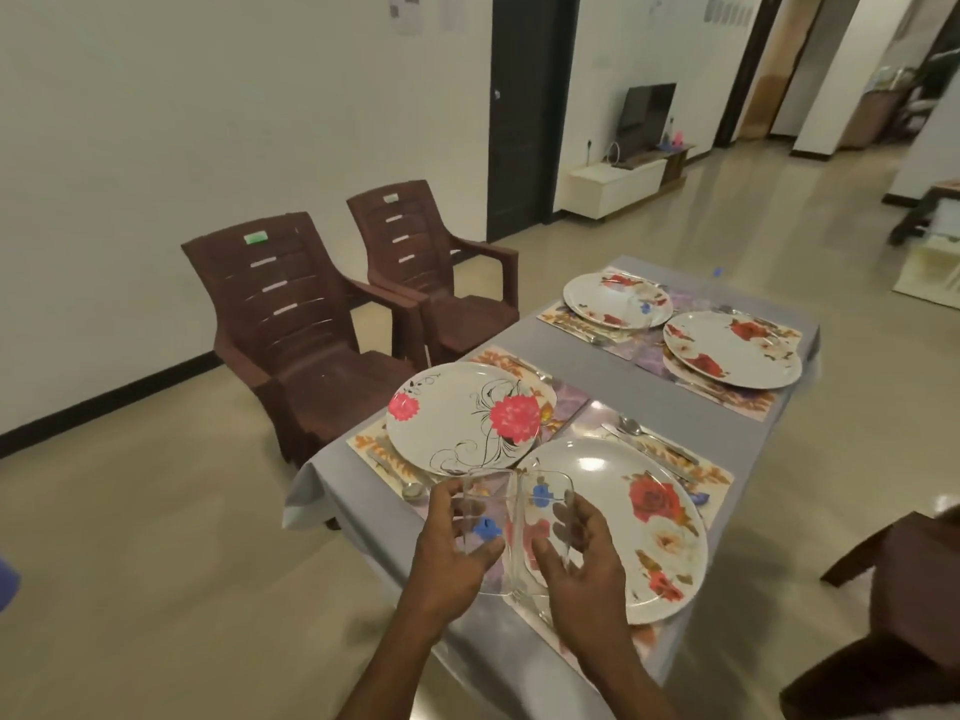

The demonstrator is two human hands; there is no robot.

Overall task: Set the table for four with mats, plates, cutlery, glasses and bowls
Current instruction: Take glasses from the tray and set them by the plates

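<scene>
My left hand (454, 548) grips a clear glass (483, 506) with a blue sticker. My right hand (576, 558) grips a second clear glass (545, 504), also blue-stickered. Both glasses hang side by side over the near end of the grey table (670, 413), between two plates. Each of the floral mats (566, 400) carries a plate: a pink-flower plate (462, 415) near left, a red-rose plate (618, 522) near right, and two rose plates (615, 298) (732, 348) at the far end. Spoons (631, 426) and other cutlery lie beside the plates. A clear glass (640, 314) stands on the far left plate.
Two brown plastic chairs (296, 324) (431, 267) stand left of the table against the wall. Another brown chair (904, 615) is at the near right. Farther back are a dark door (524, 111) and a low white cabinet (613, 184).
</scene>
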